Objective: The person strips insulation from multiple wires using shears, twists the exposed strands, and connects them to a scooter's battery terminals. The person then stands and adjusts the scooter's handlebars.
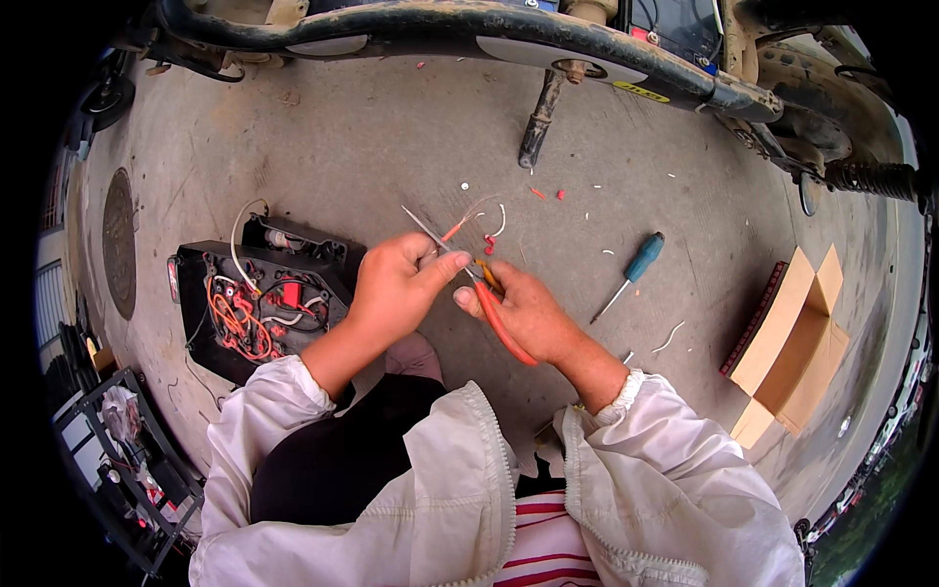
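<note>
Honestly, with your left grip pinching the red wire out over the concrete floor and your right grip wrapped round the red-handled pliers, I'd squeeze gently so you don't nick those bare copper strands.

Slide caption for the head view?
Left hand holding an orange wire, right hand holding red-handled pliers, near an open black box.
</note>
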### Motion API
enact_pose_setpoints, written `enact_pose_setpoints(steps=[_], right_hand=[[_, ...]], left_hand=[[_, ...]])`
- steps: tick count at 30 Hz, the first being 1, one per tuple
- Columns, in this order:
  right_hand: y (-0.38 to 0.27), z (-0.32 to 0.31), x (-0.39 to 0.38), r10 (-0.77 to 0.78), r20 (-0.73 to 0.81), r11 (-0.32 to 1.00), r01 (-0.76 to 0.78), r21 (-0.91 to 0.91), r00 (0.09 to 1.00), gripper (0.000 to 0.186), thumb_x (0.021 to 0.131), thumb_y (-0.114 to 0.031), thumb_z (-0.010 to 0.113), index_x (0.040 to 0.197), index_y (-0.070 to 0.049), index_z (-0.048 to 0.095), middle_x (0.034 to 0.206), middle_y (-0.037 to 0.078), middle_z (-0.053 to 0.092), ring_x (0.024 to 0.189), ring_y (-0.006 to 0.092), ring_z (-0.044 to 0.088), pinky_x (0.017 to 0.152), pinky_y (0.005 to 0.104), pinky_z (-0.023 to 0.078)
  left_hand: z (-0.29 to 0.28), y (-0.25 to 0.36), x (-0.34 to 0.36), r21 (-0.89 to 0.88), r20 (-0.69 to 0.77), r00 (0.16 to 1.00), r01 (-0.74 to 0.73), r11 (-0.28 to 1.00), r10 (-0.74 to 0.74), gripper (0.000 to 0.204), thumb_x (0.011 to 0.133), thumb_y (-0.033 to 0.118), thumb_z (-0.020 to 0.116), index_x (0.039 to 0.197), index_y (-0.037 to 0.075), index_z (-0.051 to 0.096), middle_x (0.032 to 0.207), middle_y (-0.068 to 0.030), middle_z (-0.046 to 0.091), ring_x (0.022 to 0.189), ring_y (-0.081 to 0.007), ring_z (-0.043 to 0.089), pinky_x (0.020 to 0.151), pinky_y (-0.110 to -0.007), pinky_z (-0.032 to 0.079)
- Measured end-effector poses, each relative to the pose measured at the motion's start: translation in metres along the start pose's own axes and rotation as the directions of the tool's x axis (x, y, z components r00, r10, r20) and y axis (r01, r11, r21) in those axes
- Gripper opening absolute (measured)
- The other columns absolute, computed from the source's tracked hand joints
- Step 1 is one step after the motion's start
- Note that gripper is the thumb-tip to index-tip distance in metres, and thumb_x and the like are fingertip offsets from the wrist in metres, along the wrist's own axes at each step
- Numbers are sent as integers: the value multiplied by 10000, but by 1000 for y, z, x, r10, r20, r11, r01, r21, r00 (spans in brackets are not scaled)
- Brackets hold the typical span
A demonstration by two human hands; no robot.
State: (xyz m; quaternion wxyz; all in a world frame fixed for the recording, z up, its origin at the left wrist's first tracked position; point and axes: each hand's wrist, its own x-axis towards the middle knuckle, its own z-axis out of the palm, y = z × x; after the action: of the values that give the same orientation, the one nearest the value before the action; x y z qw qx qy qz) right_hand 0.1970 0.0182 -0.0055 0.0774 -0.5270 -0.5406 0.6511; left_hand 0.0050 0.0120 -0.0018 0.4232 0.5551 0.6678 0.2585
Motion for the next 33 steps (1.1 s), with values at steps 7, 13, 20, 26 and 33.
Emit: enact_pose_setpoints(steps=[7,13,20,26,33], right_hand=[[10,14,5,-44,-235,983,84,164,971,601,875,-573,621,911,19,525,717,82,517,679,171,497,621,332,435],[14,-16,4,54,-175,994,-70,-89,983,672,862,-596,625,990,57,534,727,123,554,688,199,538,664,341,468],[17,-34,-8,77,-2,879,-69,-472,997,740,824,-626,634,1032,82,581,859,217,658,822,349,654,734,415,504],[-11,-34,-15,217,160,817,-89,-570,963,805,805,-691,588,1054,74,600,951,235,671,925,371,653,805,419,512],[-11,-31,-17,150,195,815,-10,-579,969,797,792,-697,605,980,77,606,858,235,666,841,380,657,752,435,511]], left_hand=[[7,0,-3,5,-55,998,-23,1000,23,541,838,303,752,559,-10,410,488,-74,351,499,-123,288,426,-343,286],[-3,-14,2,-420,-79,957,224,879,-281,481,909,331,689,616,72,410,548,42,375,520,-56,279,439,-267,260],[-25,1,20,-28,20,999,-29,999,29,218,944,181,582,818,3,576,686,-100,530,630,-220,544,579,-369,418],[-17,9,22,287,316,942,-206,936,111,154,869,144,661,909,-2,685,807,-190,633,754,-355,615,680,-391,475],[-14,5,21,122,423,898,-194,973,126,130,849,140,689,895,23,721,842,-121,665,842,-267,626,759,-349,487]])
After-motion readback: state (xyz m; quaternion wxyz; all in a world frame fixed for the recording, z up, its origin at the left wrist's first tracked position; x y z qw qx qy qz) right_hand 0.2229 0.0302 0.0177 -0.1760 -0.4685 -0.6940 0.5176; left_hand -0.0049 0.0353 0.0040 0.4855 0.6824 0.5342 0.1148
